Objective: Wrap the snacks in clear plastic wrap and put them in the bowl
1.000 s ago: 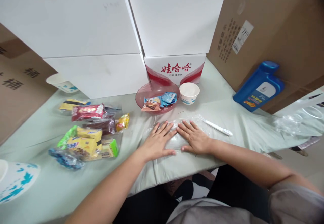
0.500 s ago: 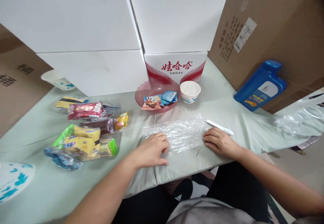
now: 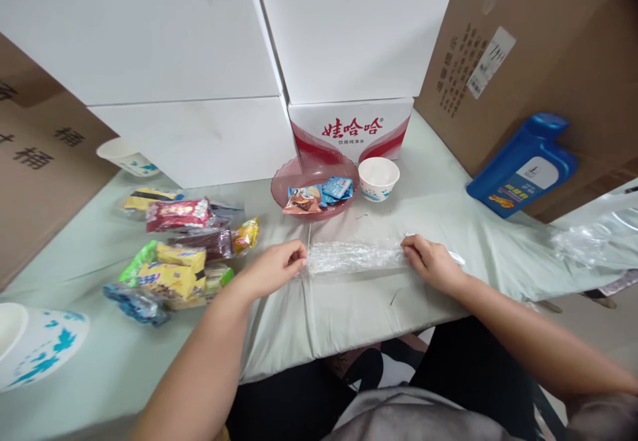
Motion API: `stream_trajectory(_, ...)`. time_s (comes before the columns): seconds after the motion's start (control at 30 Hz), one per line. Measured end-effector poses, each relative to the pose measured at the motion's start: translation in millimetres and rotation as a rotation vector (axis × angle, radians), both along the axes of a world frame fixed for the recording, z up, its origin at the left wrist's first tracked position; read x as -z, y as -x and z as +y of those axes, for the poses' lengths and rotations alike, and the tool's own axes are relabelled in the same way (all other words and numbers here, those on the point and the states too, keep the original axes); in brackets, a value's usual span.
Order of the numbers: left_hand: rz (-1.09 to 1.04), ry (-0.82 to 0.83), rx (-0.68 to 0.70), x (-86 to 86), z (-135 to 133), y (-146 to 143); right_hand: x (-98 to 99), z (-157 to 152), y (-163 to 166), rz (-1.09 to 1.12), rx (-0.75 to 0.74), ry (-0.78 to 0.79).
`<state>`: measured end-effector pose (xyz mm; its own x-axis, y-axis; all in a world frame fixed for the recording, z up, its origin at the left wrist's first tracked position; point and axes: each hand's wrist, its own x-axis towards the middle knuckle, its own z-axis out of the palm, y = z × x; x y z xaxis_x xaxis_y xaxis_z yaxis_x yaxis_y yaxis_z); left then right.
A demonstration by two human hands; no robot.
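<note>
A clear plastic bag [image 3: 355,256] lies folded into a narrow strip on the pale green tablecloth [image 3: 349,308] in front of me. My left hand [image 3: 273,269] pinches its left end, fingers closed. My right hand [image 3: 432,263] grips its right end, fingers curled over it. A white plastic utensil [image 3: 456,258] lies just behind my right hand, mostly hidden by it.
A pink bowl [image 3: 315,186] with snack packets and a paper cup [image 3: 379,177] stand behind the bag. A pile of wrapped snacks [image 3: 179,255] lies at left. A blue bottle [image 3: 523,167] leans at right. White and brown boxes [image 3: 349,36] wall the back. Paper cups [image 3: 34,345] at far left.
My hands went from lying flat on the spread bag to its two ends. The bag has been folded away from me into a narrow strip.
</note>
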<state>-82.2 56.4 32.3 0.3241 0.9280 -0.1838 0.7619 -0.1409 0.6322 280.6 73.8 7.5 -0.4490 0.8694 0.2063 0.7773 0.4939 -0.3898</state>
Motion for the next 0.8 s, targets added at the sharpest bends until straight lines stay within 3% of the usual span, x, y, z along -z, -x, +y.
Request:
stream_trajectory(0.17,0.198,-0.098,-0.211,0.1,6.2,-12.6,5.7,19.9,21.7,-0.323,0.075,-0.034)
stream_trajectory(0.27,0.357,-0.129,-0.263,2.4,7.7,-20.4,8.7,24.5,30.6,-0.508,0.093,-0.034)
stream_trajectory(0.37,0.453,-0.147,-0.257,6.0,6.9,-21.9,7.8,26.4,34.6,-0.561,0.111,-0.039)
stream_trajectory(0.47,0.502,-0.348,-0.275,4.3,0.8,-23.6,2.5,26.9,33.8,-0.502,0.093,-0.131)
stream_trajectory(0.53,0.482,-0.558,-0.318,0.8,-6.4,-29.3,-0.3,24.9,31.6,-0.397,0.001,-0.236)
stream_trajectory(0.6,0.393,-0.684,-0.265,-0.3,-14.4,-39.0,0.7,20.8,29.4,-0.301,-0.188,-0.279)
stream_trajectory(0.7,0.289,-0.62,-0.051,7.8,-22.3,-53.7,9.0,13.9,28.1,-0.287,-0.465,-0.173)
stream_trajectory(0.8,0.465,-0.495,-0.1,20.2,-21.6,-57.9,16.9,9.8,29.3,-0.34,-0.512,-0.041)
